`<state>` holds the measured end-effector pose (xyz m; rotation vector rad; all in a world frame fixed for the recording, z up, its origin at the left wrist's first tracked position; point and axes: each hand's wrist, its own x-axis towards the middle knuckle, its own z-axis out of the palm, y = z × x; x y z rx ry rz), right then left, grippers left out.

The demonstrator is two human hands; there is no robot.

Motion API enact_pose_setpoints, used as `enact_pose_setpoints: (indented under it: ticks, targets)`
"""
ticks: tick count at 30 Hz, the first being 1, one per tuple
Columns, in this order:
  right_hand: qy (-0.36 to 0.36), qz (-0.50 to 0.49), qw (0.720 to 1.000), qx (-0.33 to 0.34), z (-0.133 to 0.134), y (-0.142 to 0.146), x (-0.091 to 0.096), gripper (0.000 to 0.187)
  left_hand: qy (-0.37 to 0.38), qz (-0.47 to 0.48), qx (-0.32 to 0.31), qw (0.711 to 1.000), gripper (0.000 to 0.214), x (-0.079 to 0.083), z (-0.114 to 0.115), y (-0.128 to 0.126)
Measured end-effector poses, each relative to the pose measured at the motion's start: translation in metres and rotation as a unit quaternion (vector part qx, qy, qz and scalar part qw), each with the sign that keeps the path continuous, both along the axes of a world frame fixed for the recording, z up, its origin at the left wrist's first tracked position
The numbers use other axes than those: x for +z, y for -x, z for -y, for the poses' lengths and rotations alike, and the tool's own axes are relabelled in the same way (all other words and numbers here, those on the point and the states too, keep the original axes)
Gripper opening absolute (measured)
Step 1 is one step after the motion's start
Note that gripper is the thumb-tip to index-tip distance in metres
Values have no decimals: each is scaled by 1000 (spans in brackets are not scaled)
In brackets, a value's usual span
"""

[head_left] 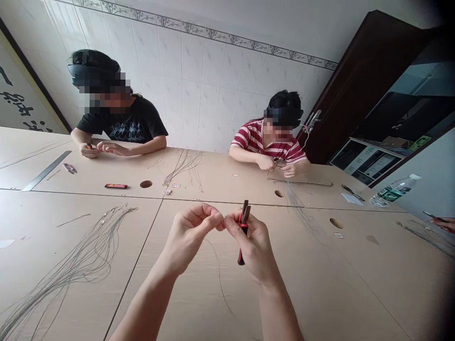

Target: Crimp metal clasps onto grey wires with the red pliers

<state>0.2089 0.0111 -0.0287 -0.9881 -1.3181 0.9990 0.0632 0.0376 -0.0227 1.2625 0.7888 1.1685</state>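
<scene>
My left hand [190,234] is pinched on the end of a thin grey cord [218,274] that hangs down and curves over the table. My right hand [254,244] grips small red-handled pliers [243,222], jaws pointing up, and its fingertips meet the left hand's at the cord's end. Both hands hover above the middle of the light wooden table [337,284].
A bundle of grey cords [81,255] fans out at the left. Two people sit across the table, one in a black shirt [131,124], one in a striped shirt [256,139], each with more cords. A metal ruler [46,171], a red-and-black bar [115,186], a water bottle [393,192] and another hand [444,222] at the right edge.
</scene>
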Motion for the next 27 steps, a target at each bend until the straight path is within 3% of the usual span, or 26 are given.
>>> enact_pose_setpoints:
  ticks: [9,16,27]
  targets:
    - [-5,-50,997,-64,1,14,-7,21,-45,20,111,993,17,-6,5,-16]
    - [-45,32,987,-151,2,16,-10,25,-102,-77,165,978,18,-11,6,-18]
    - [-60,125,974,-177,6,8,-3,27,-151,-224,186,945,19,-6,9,-18]
